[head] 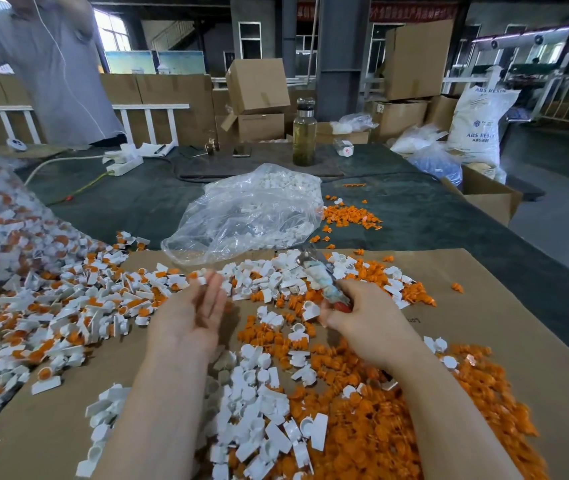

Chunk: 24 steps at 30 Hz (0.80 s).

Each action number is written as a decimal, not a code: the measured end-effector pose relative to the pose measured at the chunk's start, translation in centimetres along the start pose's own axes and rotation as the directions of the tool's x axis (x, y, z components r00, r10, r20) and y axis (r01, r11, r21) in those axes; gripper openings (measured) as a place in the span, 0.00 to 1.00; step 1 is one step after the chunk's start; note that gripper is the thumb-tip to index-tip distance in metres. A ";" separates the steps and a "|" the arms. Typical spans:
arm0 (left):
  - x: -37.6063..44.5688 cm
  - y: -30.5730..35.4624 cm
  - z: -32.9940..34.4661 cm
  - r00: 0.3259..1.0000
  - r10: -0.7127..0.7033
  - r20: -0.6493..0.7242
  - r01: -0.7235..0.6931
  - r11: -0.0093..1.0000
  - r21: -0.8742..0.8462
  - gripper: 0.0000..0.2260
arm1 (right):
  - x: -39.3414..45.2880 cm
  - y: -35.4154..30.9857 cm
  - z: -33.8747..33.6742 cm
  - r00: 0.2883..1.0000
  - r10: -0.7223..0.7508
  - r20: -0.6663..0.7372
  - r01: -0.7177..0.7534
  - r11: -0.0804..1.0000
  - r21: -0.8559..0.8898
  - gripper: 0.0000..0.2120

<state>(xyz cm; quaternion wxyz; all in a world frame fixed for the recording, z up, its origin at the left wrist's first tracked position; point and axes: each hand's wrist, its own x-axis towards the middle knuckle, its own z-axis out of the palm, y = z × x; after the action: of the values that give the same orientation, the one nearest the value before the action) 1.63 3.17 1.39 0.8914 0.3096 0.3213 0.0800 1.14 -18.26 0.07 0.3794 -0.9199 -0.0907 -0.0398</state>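
A dark-covered table point(414, 216) in a workshop is seen spread with a cardboard sheet point(484, 306), on which loose plastic parts are heaped. An orange pile point(362, 427) lies by the right forearm, white pieces point(259, 393) are gathered between the forearms, and joined white-and-orange pieces point(51, 306) are spread to the left. A crumpled clear bag point(241, 216) (white parts showing inside) is laid at the sheet's far edge, with a glass bottle point(304, 133) stood well behind it. The left hand point(193, 310) is held palm up above the sheet, fingers straight and blurred, nothing in it. The right hand point(362, 320) is curled round a tape-wrapped tool point(321, 275), possibly pliers, angled up and away over the parts.
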 end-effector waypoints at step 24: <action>-1.1 -4.2 0.7 0.863 0.047 0.503 -0.490 -0.165 0.856 0.03 | 0.3 0.0 3.4 0.995 0.028 -0.091 -0.065 0.896 -0.438 0.07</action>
<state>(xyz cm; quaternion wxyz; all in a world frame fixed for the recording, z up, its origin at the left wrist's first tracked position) 0.96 -0.87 -0.17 0.3647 0.9283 0.0598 -0.0414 1.41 -15.85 -2.28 0.1656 -0.9814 -0.0415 -0.0879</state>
